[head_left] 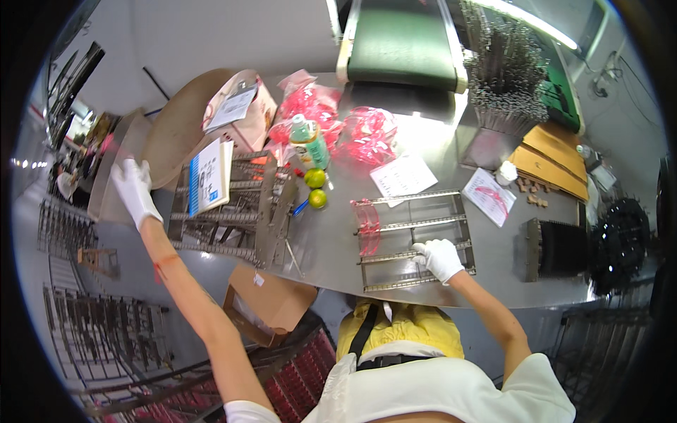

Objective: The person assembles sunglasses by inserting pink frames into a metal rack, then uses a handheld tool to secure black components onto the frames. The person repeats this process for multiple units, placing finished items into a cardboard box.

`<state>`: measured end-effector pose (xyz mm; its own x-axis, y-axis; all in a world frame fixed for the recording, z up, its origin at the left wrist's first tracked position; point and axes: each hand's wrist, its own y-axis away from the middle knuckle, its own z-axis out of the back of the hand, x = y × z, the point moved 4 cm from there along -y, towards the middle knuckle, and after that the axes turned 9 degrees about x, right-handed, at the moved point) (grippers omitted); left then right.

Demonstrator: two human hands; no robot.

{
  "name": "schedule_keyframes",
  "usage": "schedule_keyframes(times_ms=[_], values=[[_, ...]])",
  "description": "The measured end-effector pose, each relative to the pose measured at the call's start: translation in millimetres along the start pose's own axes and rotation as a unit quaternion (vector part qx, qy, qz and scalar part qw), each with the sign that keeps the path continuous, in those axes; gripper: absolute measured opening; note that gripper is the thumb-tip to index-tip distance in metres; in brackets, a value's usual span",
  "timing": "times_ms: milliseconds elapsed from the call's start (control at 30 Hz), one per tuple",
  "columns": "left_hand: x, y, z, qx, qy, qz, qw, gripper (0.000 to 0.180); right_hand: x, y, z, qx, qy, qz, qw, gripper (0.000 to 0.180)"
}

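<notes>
My right hand, in a white glove, is closed on a crossbar of a flat metal rack lying on the steel table. Curved translucent pink pieces sit along the rack's left end. Far out to the left, my white-gloved left hand is stretched past the table beside a large round tan container. Its fingers look spread, slightly blurred, and nothing shows in them. Between my hands stand stacked metal racks, with a blue-and-white booklet on top.
Pink plastic bags, a green-labelled bottle and two green fruits stand mid-table. A green conveyor lies behind. To the right are a bin of thin metal rods, cardboard and a black stack. An open carton sits below.
</notes>
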<state>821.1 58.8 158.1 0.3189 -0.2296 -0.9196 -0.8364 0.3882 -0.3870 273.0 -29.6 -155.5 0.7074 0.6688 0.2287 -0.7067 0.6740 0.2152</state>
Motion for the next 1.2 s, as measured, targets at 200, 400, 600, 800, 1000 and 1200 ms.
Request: schedule_keyframes(times_ms=[200,400,600,800,1000,1200], values=[[21,157,-134,0.230,0.013,0.008,0.973,0.023,-13,6,-3,0.034,-0.041,-0.057,0.997,0.032],[168,358,-125,0.588,-0.350,0.230,0.692,0.067,-34,-81,70,0.092,-0.159,0.007,0.983,0.040],[200,420,-112,0.575,-0.342,0.228,0.707,0.067,-59,-245,107,-0.188,-0.055,-0.012,0.981,0.071],[187,412,-127,0.548,-0.353,0.228,0.723,0.069,-68,-289,84,-0.034,-0.091,0.005,0.995,0.047],[195,413,-143,0.581,-0.341,0.243,0.698,0.068,-55,-267,118,-0.327,-0.056,0.014,0.943,0.026],[185,358,-157,0.561,-0.322,0.172,0.743,0.067,-29,-140,212,-0.405,-0.203,0.204,0.868,0.030]])
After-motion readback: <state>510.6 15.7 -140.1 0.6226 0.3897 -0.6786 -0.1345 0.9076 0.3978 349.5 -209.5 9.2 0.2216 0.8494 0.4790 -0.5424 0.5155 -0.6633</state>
